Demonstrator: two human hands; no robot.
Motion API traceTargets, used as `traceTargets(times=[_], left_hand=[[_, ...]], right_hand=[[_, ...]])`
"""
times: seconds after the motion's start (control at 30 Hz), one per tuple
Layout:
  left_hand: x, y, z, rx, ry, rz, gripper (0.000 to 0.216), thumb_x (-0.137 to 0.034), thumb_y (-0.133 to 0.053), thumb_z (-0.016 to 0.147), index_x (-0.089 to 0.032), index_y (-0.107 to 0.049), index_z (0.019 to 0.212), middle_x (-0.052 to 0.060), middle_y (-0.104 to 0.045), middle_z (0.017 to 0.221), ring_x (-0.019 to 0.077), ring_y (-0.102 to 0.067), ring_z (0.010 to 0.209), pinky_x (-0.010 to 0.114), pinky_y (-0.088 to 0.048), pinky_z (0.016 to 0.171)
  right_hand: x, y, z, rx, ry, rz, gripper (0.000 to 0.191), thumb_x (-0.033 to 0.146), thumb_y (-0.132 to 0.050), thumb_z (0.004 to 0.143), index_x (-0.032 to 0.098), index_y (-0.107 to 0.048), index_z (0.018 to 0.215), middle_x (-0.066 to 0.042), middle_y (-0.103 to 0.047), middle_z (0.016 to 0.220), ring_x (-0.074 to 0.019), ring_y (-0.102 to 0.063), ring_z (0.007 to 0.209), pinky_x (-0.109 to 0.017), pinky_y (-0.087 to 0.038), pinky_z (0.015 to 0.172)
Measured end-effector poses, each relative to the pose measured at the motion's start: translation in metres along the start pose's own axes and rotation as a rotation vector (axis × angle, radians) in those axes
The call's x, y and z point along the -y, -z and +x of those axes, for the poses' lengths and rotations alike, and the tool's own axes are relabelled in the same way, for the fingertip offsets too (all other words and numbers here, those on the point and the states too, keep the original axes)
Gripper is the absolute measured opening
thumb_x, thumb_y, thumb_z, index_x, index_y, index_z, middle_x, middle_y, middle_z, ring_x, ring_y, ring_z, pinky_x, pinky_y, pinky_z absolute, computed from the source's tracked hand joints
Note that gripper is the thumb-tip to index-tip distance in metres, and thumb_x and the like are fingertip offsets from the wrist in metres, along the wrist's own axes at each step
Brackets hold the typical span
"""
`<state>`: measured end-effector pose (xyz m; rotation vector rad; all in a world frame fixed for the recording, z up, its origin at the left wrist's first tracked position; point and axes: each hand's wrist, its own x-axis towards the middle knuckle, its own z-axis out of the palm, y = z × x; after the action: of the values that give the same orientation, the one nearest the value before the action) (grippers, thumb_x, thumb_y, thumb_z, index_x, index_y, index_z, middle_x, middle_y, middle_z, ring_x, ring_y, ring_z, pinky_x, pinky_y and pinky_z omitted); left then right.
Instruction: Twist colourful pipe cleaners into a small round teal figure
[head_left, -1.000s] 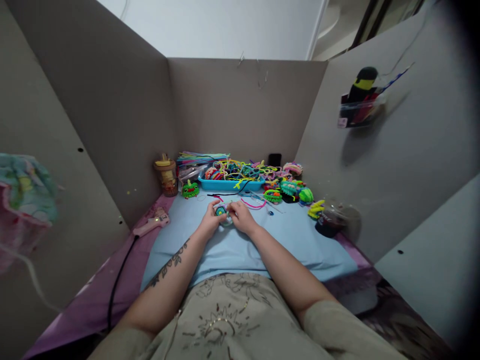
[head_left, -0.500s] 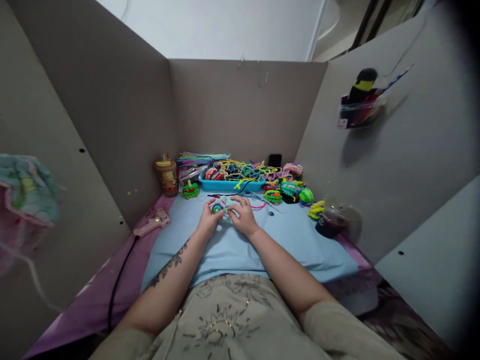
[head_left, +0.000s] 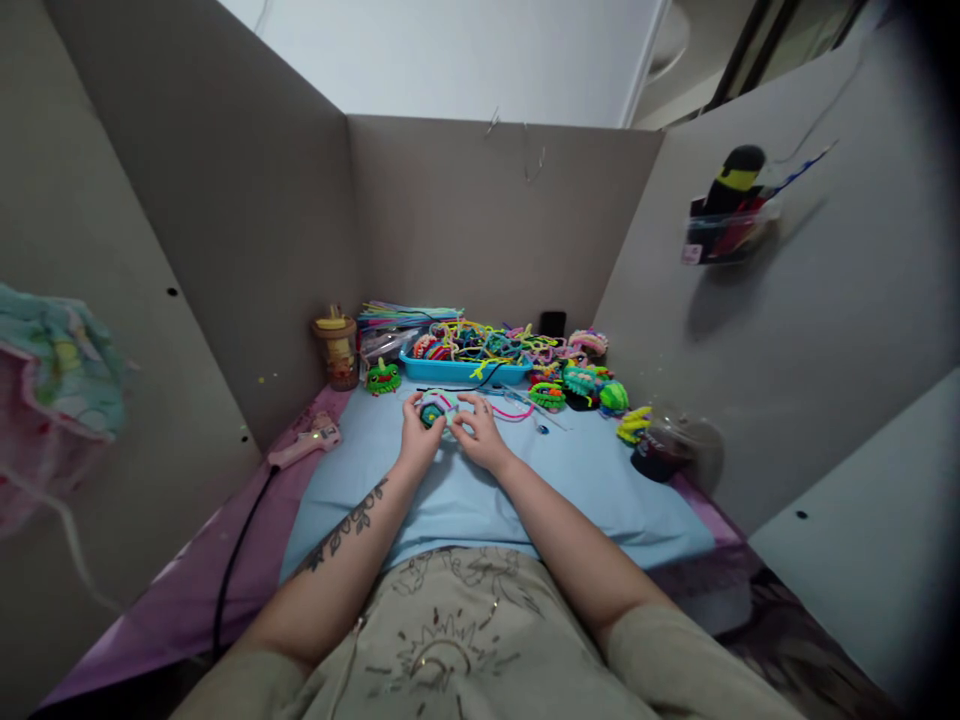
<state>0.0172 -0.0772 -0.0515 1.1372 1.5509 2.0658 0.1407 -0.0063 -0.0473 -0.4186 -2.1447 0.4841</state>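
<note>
Between my hands, just above the blue cloth (head_left: pixel 360 490), is a small round pipe-cleaner piece (head_left: pixel 433 413) in teal, lilac and pale green. My left hand (head_left: pixel 420 432) is closed on its left side, thumb in front. With thumb and fingers bent together, my right hand (head_left: pixel 478 432) pinches the right edge of the piece; the exact strand it grips is too small to make out. A pink pipe cleaner (head_left: pixel 514 413) runs out to the right behind my right hand.
Behind stands a blue tray (head_left: pixel 465 372) heaped with tangled pipe cleaners. A green frog figure (head_left: pixel 383 377) and a lidded cup (head_left: pixel 337 350) are left of it; colourful coiled pieces (head_left: pixel 581 378) lie right. A pink glue gun (head_left: pixel 306 445) rests left, a dark drink cup (head_left: pixel 660 455) right.
The pipe-cleaner piece has turned so more of its teal face shows. My right hand has shifted slightly, its fingers drawn closer to the piece. The view has moved a little.
</note>
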Motion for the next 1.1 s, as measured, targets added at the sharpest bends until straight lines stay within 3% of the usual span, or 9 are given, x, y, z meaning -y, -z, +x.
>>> traceTargets(times=[0.2,0.33,0.5,0.6,0.7,0.77,0.9,1.0,1.1], left_hand=[[0.006,0.008,0.005,-0.185,-0.024,0.127,0.054,-0.015,-0.063,0.065,-0.020,-0.040,0.113,0.008,-0.051,0.108,0.0186,-0.053,0.099,0.033,-0.040,0.089],[0.005,0.008,0.006,-0.232,0.034,0.144,0.052,-0.014,-0.064,0.063,-0.020,-0.042,0.110,0.006,-0.053,0.100,0.0169,-0.055,0.091,0.032,-0.041,0.084],[0.000,0.003,0.005,-0.112,0.173,-0.064,0.058,-0.017,-0.065,0.062,-0.020,-0.038,0.113,0.000,-0.054,0.086,0.0110,-0.055,0.068,0.026,-0.045,0.066],[-0.003,0.000,0.005,-0.075,0.243,-0.206,0.059,-0.018,-0.067,0.060,-0.020,-0.038,0.112,-0.002,-0.054,0.081,0.0087,-0.053,0.059,0.023,-0.044,0.058],[-0.007,0.001,0.008,-0.117,0.333,-0.332,0.058,-0.015,-0.069,0.057,-0.021,-0.040,0.107,-0.002,-0.055,0.080,0.0083,-0.054,0.060,0.023,-0.044,0.058],[-0.010,0.002,0.009,-0.115,0.405,-0.432,0.056,-0.012,-0.068,0.056,-0.021,-0.042,0.104,-0.003,-0.055,0.078,0.0085,-0.055,0.062,0.023,-0.045,0.060],[-0.016,0.005,0.008,0.051,0.519,-0.565,0.053,-0.012,-0.070,0.054,-0.019,-0.046,0.102,-0.001,-0.058,0.077,0.0095,-0.057,0.063,0.023,-0.045,0.060],[-0.019,0.004,0.004,0.179,0.552,-0.565,0.055,-0.013,-0.073,0.054,-0.019,-0.048,0.103,0.000,-0.061,0.079,0.0114,-0.059,0.066,0.024,-0.046,0.061],[-0.018,0.004,0.002,0.218,0.537,-0.538,0.057,-0.013,-0.074,0.055,-0.019,-0.047,0.104,0.001,-0.061,0.079,0.0124,-0.060,0.067,0.025,-0.047,0.062]], right_hand=[[0.013,0.010,0.002,0.175,0.001,0.274,0.013,0.035,-0.068,0.071,0.022,-0.067,0.067,-0.005,-0.049,0.127,-0.0249,-0.037,0.122,-0.044,-0.026,0.104],[0.014,0.020,0.006,0.226,-0.162,0.817,0.039,0.059,-0.059,0.071,0.022,-0.070,0.065,-0.005,-0.056,0.123,-0.0271,-0.044,0.120,-0.043,-0.030,0.102],[0.009,0.029,0.009,0.063,-0.506,1.517,0.077,0.086,-0.031,0.064,0.019,-0.070,0.063,-0.012,-0.071,0.080,-0.0321,-0.057,0.105,-0.047,-0.040,0.092],[0.001,0.034,0.012,-0.072,-0.567,1.643,0.075,0.085,-0.029,0.066,0.021,-0.067,0.061,-0.012,-0.070,0.092,-0.0318,-0.057,0.107,-0.048,-0.045,0.084],[-0.015,0.036,0.014,-0.223,-0.562,1.639,0.068,0.082,-0.032,0.068,0.021,-0.059,0.056,-0.010,-0.066,0.108,-0.0303,-0.055,0.109,-0.045,-0.048,0.076],[-0.028,0.033,0.016,-0.349,-0.605,1.563,0.065,0.080,-0.033,0.069,0.020,-0.052,0.052,-0.010,-0.066,0.105,-0.0279,-0.057,0.105,-0.039,-0.049,0.071],[-0.041,0.022,0.017,-0.415,-0.787,1.098,0.041,0.060,-0.050,0.072,0.021,-0.051,0.058,-0.005,-0.068,0.084,-0.0208,-0.061,0.082,-0.031,-0.047,0.062],[-0.033,0.017,0.014,-0.280,-0.561,0.668,0.020,0.039,-0.062,0.067,0.022,-0.063,0.078,-0.003,-0.065,0.087,-0.0201,-0.059,0.085,-0.032,-0.046,0.069],[-0.018,0.015,0.009,-0.117,-0.207,0.397,0.024,0.028,-0.065,0.068,0.024,-0.066,0.091,-0.005,-0.057,0.110,-0.0224,-0.052,0.106,-0.036,-0.043,0.086]])
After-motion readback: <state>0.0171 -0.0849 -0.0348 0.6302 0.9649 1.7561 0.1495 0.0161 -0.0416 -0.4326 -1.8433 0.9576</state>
